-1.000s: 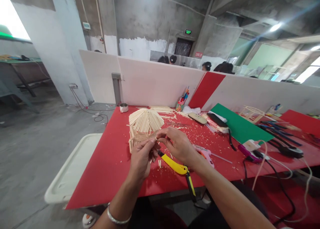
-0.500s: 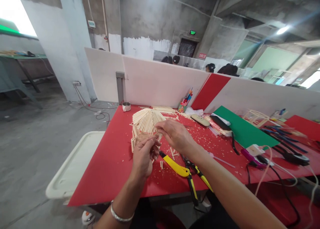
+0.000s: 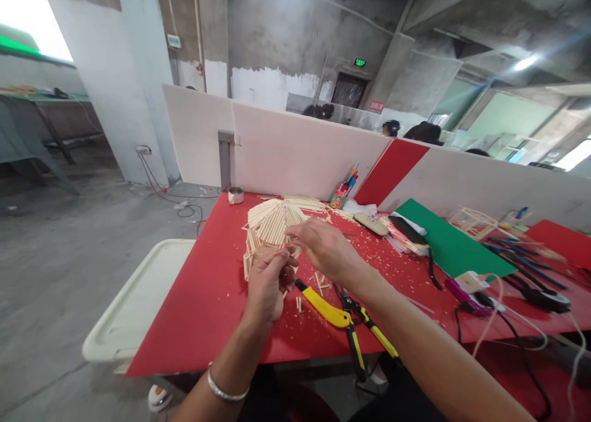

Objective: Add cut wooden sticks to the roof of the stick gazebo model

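A small model house (image 3: pixel 272 224) built of pale wooden sticks, with a sloping stick roof, stands on the red tabletop (image 3: pixel 198 311). In front of its right side my left hand (image 3: pixel 270 280) is closed, thumb and fingers pinched together. My right hand (image 3: pixel 325 245) is also closed, its fingertips close to the left ones and overlapping the roof's edge. What lies between the fingertips is too small to make out. Just below the hands are a yellow-handled folding saw (image 3: pixel 325 308) and black-and-yellow pruning shears (image 3: pixel 372 330).
Loose sticks (image 3: pixel 305 204) lie behind the model, beside a pen cup (image 3: pixel 340 194) and a tape roll (image 3: pixel 235 195). Wood scraps dot the table. To the right are a green board (image 3: pixel 455 240), a power strip (image 3: pixel 466 298) and cables. A white partition (image 3: pixel 300 145) borders the back.
The view has shifted slightly. My hands keep nearly the same pinched pose beside the model, with the right fingertips a little differently placed.
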Available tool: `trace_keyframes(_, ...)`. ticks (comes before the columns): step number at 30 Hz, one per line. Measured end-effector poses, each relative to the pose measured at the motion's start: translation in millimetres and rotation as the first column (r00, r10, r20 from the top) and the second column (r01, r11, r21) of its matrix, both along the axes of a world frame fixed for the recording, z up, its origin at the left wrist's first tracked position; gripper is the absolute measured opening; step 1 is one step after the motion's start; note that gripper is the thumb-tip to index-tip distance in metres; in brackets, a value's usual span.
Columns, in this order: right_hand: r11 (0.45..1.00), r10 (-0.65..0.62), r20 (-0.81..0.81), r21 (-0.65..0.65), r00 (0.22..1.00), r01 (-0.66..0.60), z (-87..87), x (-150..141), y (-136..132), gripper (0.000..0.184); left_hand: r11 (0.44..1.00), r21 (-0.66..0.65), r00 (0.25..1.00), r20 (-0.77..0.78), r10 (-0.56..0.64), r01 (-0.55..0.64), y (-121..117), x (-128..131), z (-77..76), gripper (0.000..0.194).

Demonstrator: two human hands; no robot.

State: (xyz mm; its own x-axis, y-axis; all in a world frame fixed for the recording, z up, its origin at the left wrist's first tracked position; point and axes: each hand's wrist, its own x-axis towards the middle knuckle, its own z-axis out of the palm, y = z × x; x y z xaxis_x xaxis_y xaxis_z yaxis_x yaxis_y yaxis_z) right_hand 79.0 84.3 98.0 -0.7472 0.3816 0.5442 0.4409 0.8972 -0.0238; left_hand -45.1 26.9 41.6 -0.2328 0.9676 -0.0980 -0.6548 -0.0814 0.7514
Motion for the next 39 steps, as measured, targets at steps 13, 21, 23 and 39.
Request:
trace_keyframes(13, 0.997, 0.047, -0.095, -0.048, 0.994, -0.052, -2.1, 3, -8, 0.029, 1.0, -0.019, 1.0, 0.022, 0.013, -0.013, -3, -2, 2.3, 0.03)
trace_keyframes(21, 0.965, -0.055, -0.239, -0.264, 0.969, -0.011, -54.0, 26, -44, 0.023, 0.991, -0.078, 0.992, -0.056, -0.117, 0.112, -29, 12, -22.0, 0.035)
trace_keyframes(23, 0.928, -0.12, -0.275, -0.372, 0.954, 0.009, -69.2, 38, -52, 0.023, 0.982, -0.132, 0.988, -0.057, -0.141, 0.132, -34, 22, -34.6, 0.038)
trace_keyframes(39, 0.642, -0.618, -0.562, -0.764, 0.55, -0.06, -100.0, 80, -49, 0.02, 0.984, -0.033, 0.801, -0.576, -0.162, 0.176, 9, 75, -51.9, 0.03)
